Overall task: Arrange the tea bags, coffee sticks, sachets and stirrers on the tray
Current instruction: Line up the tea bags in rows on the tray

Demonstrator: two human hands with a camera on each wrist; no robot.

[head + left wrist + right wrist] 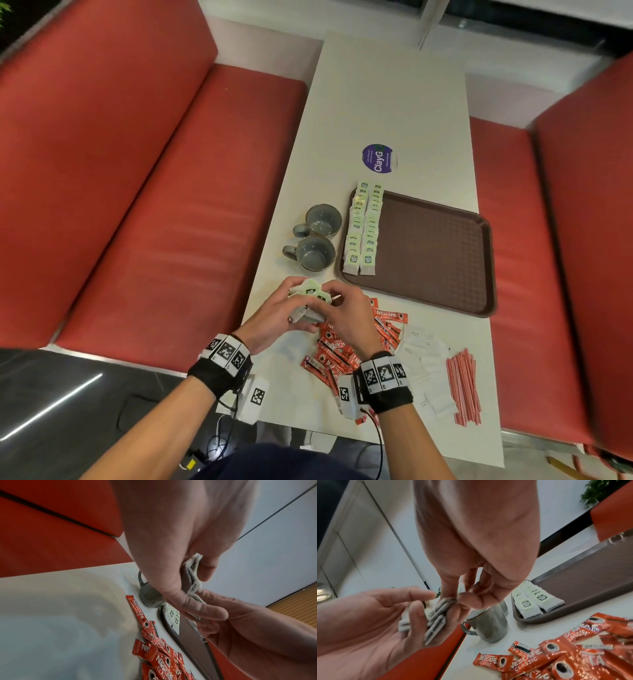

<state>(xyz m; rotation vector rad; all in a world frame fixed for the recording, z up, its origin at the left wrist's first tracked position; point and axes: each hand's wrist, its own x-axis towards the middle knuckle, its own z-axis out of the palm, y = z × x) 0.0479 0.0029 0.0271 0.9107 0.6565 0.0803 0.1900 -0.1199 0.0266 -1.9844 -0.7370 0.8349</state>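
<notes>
Both hands meet over the table's near left part, just in front of the brown tray (428, 246). My left hand (281, 310) cradles a small bunch of tea bags (308, 301), their green tags up. My right hand (342, 308) pinches one of these tea bags (447, 601) between thumb and fingertips. Two overlapping rows of tea bags (363, 229) lie along the tray's left side. Red coffee sticks (342, 346) lie in a heap under my right wrist. White sachets (424, 363) and red-striped stirrers (464, 387) lie to the right of them.
Two grey mugs (317, 236) stand left of the tray, close to the hands. A round purple sticker (378, 158) lies further back on the white table (387, 102). Red benches (154, 171) flank the table on both sides.
</notes>
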